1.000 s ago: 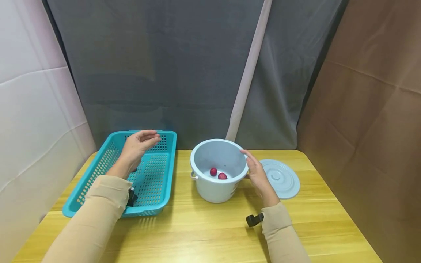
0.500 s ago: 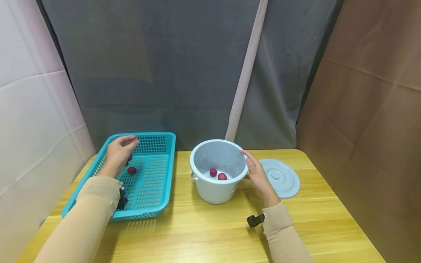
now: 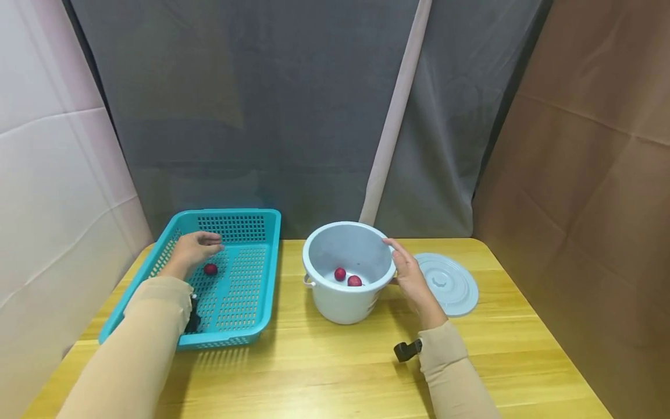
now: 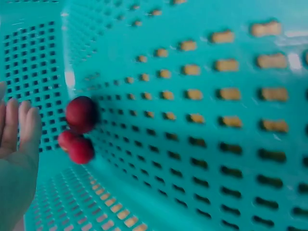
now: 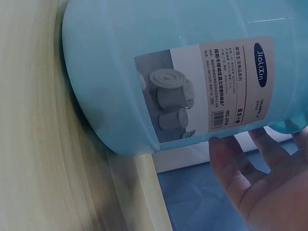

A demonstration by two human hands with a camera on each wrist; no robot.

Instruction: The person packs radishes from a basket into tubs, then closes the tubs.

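Note:
My left hand [image 3: 195, 247] hovers open inside the teal perforated basket [image 3: 251, 291], near its far left corner, holding nothing. A small red fruit [image 3: 210, 269] lies on the basket floor just beside it. In the left wrist view the straight fingers [image 4: 19, 139] sit left of red fruits [image 4: 80, 114] lying against the basket wall [image 4: 202, 96]. My right hand [image 3: 410, 278] rests with straight fingers against the right side of the pale blue bucket [image 3: 340, 305]. Two red fruits [image 3: 347, 277] lie in the bucket. The right wrist view shows the labelled bucket wall [image 5: 159, 62] and my right hand [image 5: 262, 187].
The bucket's round lid [image 3: 450, 283] lies flat on the wooden table [image 3: 324, 366], right of the bucket. A grey curtain hangs behind, a white panel stands on the left and a brown one on the right.
My left hand has gone from above the basket's far middle down to its left side, and a red fruit now shows on the basket floor. The right hand and bucket have stayed put.

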